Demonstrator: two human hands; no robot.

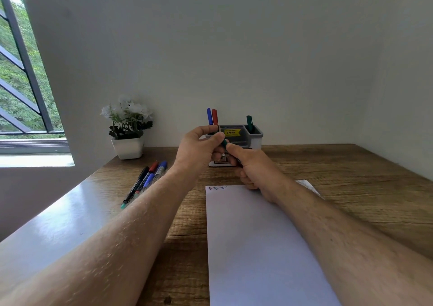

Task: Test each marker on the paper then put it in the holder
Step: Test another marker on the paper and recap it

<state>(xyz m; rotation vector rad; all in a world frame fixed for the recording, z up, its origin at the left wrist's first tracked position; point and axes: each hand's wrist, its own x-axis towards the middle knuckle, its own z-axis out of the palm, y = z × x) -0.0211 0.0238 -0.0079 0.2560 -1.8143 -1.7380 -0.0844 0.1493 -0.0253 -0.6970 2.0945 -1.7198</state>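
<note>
Wood surface [328, 165]; grey holder [254, 133] at 12 o'clock holds blue, red, green markers. Left hand [199, 148] and right hand [251, 167] both grip green marker [225, 143]; paper [257, 247] at 6.

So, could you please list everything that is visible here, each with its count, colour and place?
Grey plastic marker holder: one, at the wall, with a yellow price sticker.
Markers in holder: three; blue and red on its left, green on its right.
Loose markers: about four, black, red, blue, lying left of the paper.
White paper sheet: one, in front, small marks at its top.
White flower pot: one, back left.
Wooden table: one, brown.
Green marker: one, held by both hands.
Left hand, right hand: above the table.
</note>
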